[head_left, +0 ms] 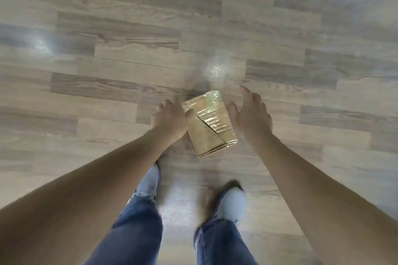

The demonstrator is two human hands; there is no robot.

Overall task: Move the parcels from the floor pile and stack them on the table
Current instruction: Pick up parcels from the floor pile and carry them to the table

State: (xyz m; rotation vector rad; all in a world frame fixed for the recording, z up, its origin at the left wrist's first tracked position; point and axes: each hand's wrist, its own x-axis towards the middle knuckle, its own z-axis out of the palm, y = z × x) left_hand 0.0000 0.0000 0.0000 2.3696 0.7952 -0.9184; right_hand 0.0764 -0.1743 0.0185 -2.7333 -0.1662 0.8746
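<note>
Taped cardboard parcel [210, 123] flat on floor [129, 60]. Left hand [171, 119] touches its edge, right hand [251, 117] open, empty. Clamp both long sides evenly, then lift.

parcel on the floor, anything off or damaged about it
The cardboard parcel lies skewed to the floorboards, its glossy tape wrinkled along a diagonal seam. No tear shows. The left hand touches its edge; the right hand is open beside it.
</note>
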